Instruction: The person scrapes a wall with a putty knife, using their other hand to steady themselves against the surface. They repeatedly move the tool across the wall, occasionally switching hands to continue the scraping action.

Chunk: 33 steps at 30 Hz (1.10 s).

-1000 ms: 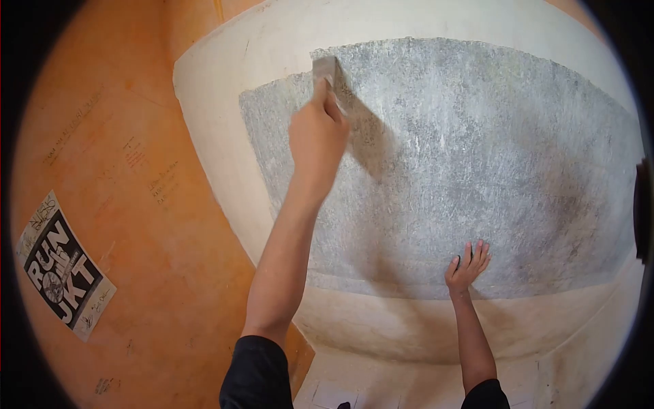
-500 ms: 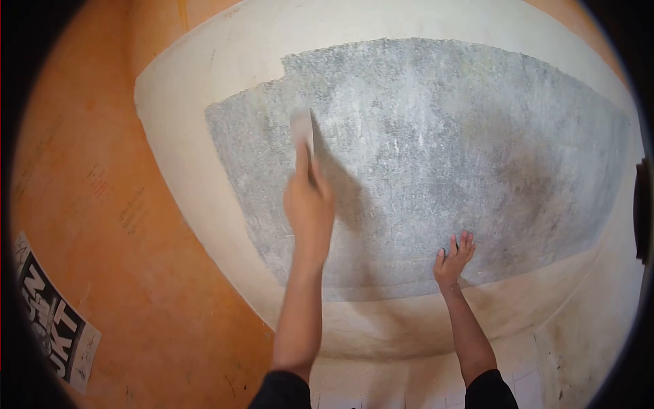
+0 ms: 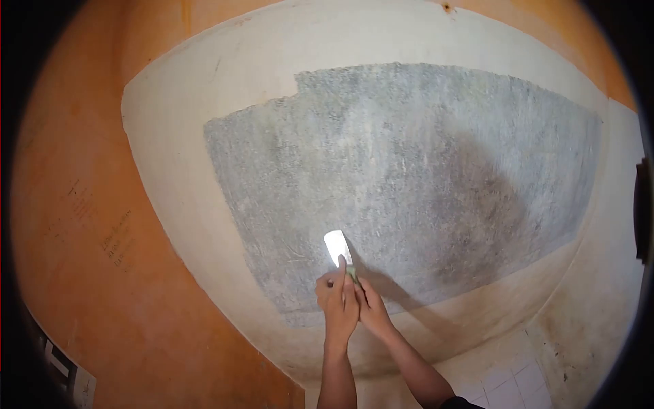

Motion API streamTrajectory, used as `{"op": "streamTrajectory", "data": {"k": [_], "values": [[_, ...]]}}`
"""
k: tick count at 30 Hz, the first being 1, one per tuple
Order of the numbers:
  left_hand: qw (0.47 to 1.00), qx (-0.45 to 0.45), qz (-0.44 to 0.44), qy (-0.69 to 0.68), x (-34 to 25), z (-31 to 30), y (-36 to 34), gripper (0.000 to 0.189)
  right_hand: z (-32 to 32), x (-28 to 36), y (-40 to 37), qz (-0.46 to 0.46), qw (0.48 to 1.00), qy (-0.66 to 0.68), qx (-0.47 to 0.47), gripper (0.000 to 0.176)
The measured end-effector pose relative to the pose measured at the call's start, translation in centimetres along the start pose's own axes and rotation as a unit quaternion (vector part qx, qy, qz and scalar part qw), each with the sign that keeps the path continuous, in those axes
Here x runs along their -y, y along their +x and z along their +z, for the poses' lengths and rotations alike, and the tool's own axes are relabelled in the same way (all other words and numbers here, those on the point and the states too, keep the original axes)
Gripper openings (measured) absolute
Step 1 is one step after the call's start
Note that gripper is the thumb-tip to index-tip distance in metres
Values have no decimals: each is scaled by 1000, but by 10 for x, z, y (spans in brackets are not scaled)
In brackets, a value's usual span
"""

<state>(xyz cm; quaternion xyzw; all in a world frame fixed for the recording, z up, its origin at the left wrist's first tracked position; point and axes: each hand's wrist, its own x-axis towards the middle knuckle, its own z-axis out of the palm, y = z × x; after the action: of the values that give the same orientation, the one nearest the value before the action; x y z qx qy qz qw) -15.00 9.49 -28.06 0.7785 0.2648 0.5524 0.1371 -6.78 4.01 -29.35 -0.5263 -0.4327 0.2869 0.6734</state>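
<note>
My left hand grips a scraper with a pale flat blade, its index finger lying along the handle. The blade presses against the lower edge of a big grey scraped patch on a cream wall panel. My right hand sits right beside the left one and touches the scraper's handle from the right. Both hands meet low on the wall, near where the grey patch ends and the cream band begins.
An orange wall with faint writing borders the cream panel on the left. A corner of a poster shows at the bottom left. White floor tiles lie at the bottom right. A dark object sits at the right edge.
My left hand has dragged the scraper from the patch's top down to its lower edge. My right hand left its flat rest on the wall and joined the left at the handle.
</note>
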Motion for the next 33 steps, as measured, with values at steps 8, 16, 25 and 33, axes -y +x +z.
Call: {"op": "streamTrajectory", "data": {"k": [8, 16, 25, 33], "values": [[944, 29, -284, -167, 81, -43, -114, 37, -21, 78, 16, -348, 841, -380, -166, 47], [948, -29, -301, -97, 131, -68, -114, 30, 1, 157, 60, -387, 720, -529, -227, 49], [948, -34, -316, -22, 161, -84, -80, 74, 13, 204, 79, -397, 611, -628, -272, 44], [945, -27, -310, -104, 199, -91, -42, 80, 42, 252, 80, -401, 564, -679, -246, 34]]}}
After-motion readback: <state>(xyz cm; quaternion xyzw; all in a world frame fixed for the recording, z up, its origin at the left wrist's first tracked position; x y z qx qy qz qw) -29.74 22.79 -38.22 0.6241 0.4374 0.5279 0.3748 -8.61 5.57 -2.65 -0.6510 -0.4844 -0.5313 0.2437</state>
